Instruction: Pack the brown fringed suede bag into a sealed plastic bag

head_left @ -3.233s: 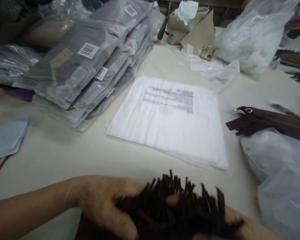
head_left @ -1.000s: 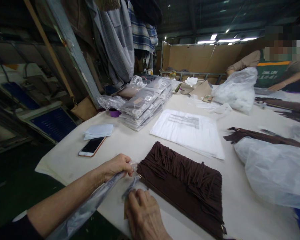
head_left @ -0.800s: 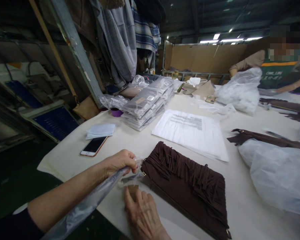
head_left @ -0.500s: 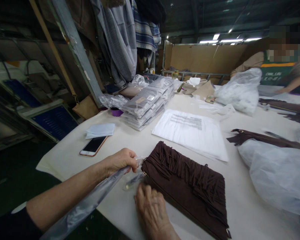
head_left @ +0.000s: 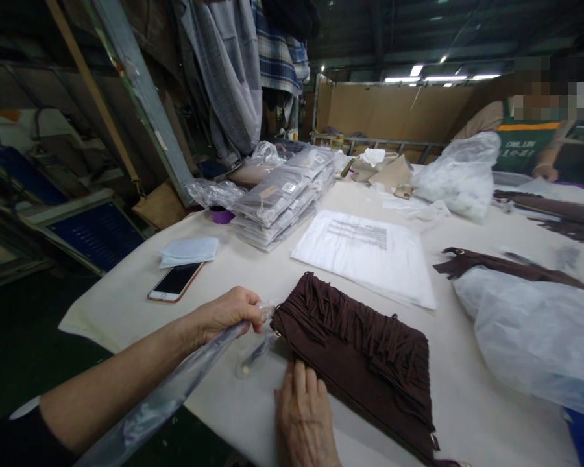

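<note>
A dark brown fringed handbag (head_left: 365, 383) lies aslant on the table before me, fringe on its far half. My left hand (head_left: 241, 310) is closed around a clear plastic-wrapped strap (head_left: 175, 389) near the bag's left corner. The strap's wrapped length trails back under my forearm toward the lower left. My right hand (head_left: 305, 412) is at the bag's near edge, fingers together and bent against it; its thumb is hidden. Between my hands, a small clear plastic piece (head_left: 253, 355) hangs by the bag's metal ring.
Beyond the bag lies a stack of white printed bags (head_left: 360, 253). Plastic-packed goods (head_left: 282, 194) are piled farther back; a phone (head_left: 175, 282) lies under a light blue folded cloth (head_left: 189, 250). Plastic-covered brown pieces (head_left: 525, 324) are at right. Across the table stands a person (head_left: 525, 139).
My right hand has shifted slightly right and its fingers now meet the bag's near edge. The left hand keeps its hold on the strap. The view has turned a little.
</note>
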